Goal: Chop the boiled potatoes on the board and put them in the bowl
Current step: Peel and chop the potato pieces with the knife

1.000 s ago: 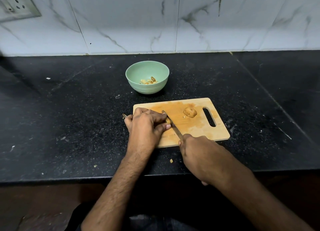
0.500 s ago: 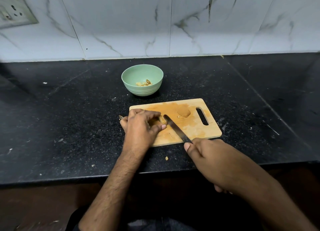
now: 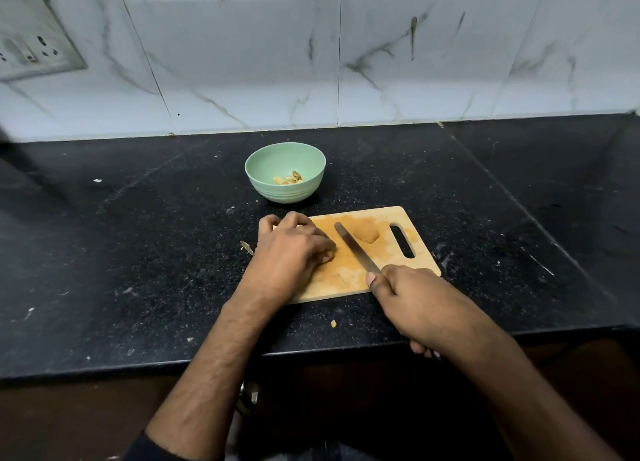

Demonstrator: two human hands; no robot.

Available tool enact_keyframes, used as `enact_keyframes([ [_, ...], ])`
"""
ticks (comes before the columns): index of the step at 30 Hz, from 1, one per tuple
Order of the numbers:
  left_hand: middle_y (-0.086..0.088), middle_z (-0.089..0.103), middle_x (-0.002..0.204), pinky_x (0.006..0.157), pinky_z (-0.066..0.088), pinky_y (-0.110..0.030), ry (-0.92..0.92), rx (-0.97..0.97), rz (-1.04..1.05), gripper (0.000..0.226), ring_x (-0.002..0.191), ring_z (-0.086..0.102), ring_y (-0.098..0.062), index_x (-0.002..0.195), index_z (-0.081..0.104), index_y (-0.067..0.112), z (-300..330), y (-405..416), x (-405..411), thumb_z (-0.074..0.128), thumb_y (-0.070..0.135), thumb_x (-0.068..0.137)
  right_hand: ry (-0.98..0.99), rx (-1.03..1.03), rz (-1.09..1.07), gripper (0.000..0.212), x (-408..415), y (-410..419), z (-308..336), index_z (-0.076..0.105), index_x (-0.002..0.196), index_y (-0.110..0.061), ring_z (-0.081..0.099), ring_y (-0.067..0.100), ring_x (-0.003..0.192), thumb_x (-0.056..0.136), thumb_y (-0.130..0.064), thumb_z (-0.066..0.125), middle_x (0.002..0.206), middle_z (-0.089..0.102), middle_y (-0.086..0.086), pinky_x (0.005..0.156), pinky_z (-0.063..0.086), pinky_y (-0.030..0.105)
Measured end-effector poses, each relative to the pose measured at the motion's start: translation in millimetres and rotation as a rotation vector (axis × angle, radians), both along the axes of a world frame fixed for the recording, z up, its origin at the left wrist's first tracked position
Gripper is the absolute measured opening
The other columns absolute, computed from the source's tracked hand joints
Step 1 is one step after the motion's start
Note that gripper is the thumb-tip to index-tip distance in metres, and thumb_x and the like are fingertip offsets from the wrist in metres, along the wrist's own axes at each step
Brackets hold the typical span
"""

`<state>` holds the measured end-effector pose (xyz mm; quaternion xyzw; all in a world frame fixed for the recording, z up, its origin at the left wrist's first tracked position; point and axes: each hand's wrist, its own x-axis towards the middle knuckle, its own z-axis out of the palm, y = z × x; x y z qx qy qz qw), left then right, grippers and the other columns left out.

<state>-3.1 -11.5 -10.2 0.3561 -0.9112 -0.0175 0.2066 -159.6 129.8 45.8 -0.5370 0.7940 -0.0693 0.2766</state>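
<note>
Right hand [image 3: 408, 298] grips knife [image 3: 353, 247], blade pointing away-left across board [image 3: 412, 252].

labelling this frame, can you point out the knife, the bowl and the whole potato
knife [image 3: 351, 246], head view, middle of the blade over the board
bowl [image 3: 277, 192], head view, outer wall at the front
potato [image 3: 366, 234], head view, middle of the piece right of the blade
</note>
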Motion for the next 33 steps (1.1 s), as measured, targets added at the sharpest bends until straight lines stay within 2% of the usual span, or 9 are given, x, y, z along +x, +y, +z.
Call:
enact_keyframes([
  [4, 0.014, 0.072, 0.095, 0.092, 0.025, -0.04, -0.063, -0.187, 0.046, 0.02, 0.105, 0.054, -0.016, 0.097, 0.076, 0.031, 0, 3, -10, 0.059, 0.042, 0.095, 0.003, -0.024, -0.014, 0.04, -3, -1, 0, 0.053, 0.106, -0.024, 0.054, 0.007, 0.032, 0.105, -0.053, 0.027, 0.055, 0.06, -0.002, 0.036, 0.042, 0.019],
  [9, 0.006, 0.07, 0.085, 0.089, 0.028, -0.04, -0.066, -0.235, 0.178, 0.022, 0.098, 0.055, -0.021, 0.083, 0.07, 0.021, -3, 6, -28, 0.058, 0.036, 0.094, -0.004, -0.062, -0.018, 0.039, -4, -4, -2, 0.053, 0.103, -0.023, 0.059, 0.01, 0.037, 0.105, -0.053, 0.027, 0.061, 0.062, -0.001, 0.037, 0.045, 0.021],
  [12, 0.007, 0.067, 0.091, 0.089, 0.025, -0.038, -0.002, -0.183, 0.226, 0.02, 0.102, 0.053, -0.02, 0.087, 0.07, 0.023, -7, 13, -30, 0.063, 0.041, 0.091, 0.004, -0.063, -0.008, 0.04, -5, -5, -4, 0.054, 0.104, -0.023, 0.059, 0.009, 0.037, 0.105, -0.053, 0.027, 0.06, 0.062, -0.001, 0.037, 0.044, 0.02],
  [15, 0.015, 0.062, 0.101, 0.088, 0.021, -0.035, 0.128, -0.009, 0.216, 0.024, 0.109, 0.047, -0.014, 0.091, 0.073, 0.031, -12, 20, -22, 0.067, 0.054, 0.087, 0.006, -0.045, -0.001, 0.04, -6, -6, -6, 0.054, 0.108, -0.022, 0.057, 0.007, 0.034, 0.105, -0.053, 0.027, 0.06, 0.062, -0.001, 0.036, 0.043, 0.019],
  [18, 0.018, 0.058, 0.109, 0.086, 0.017, -0.032, 0.196, 0.069, 0.216, 0.019, 0.111, 0.045, -0.012, 0.105, 0.072, 0.037, -16, 26, -16, 0.07, 0.045, 0.088, 0.012, -0.043, -0.002, 0.04, -6, -7, -8, 0.053, 0.109, -0.022, 0.058, 0.008, 0.035, 0.105, -0.052, 0.027, 0.062, 0.062, 0.0, 0.036, 0.043, 0.019],
  [23, 0.016, 0.061, 0.118, 0.096, 0.024, -0.036, 0.208, 0.208, 0.299, 0.047, 0.117, 0.045, -0.011, 0.129, 0.06, 0.035, -6, 16, -11, 0.073, 0.047, 0.085, -0.006, -0.015, -0.012, 0.036, -4, -3, -11, 0.05, 0.107, -0.022, 0.059, 0.01, 0.037, 0.106, -0.049, 0.027, 0.069, 0.065, 0.002, 0.038, 0.049, 0.023],
  [25, 0.016, 0.067, 0.112, 0.1, 0.028, -0.042, 0.186, 0.246, 0.311, 0.043, 0.115, 0.048, -0.01, 0.127, 0.063, 0.034, -3, 13, -11, 0.072, 0.046, 0.087, -0.015, 0.017, -0.01, 0.038, -2, 0, -12, 0.05, 0.109, -0.019, 0.06, 0.011, 0.038, 0.106, -0.048, 0.027, 0.074, 0.067, 0.004, 0.04, 0.051, 0.024],
  [28, 0.014, 0.069, 0.104, 0.098, 0.031, -0.044, 0.127, 0.192, 0.372, 0.028, 0.11, 0.05, -0.013, 0.114, 0.068, 0.035, -3, 17, -17, 0.066, 0.049, 0.09, -0.013, 0.033, -0.004, 0.038, 1, 1, -11, 0.051, 0.109, -0.018, 0.064, 0.014, 0.043, 0.106, -0.049, 0.028, 0.078, 0.067, 0.005, 0.043, 0.055, 0.027],
  [33, 0.003, 0.069, 0.103, 0.092, 0.031, -0.043, 0.061, 0.087, 0.506, 0.026, 0.106, 0.053, -0.023, 0.106, 0.066, 0.026, -2, 33, -38, 0.055, 0.046, 0.094, -0.026, -0.002, 0.025, 0.039, 9, -4, -12, 0.052, 0.099, -0.019, 0.068, 0.018, 0.045, 0.105, -0.049, 0.029, 0.073, 0.07, 0.006, 0.043, 0.056, 0.03],
])
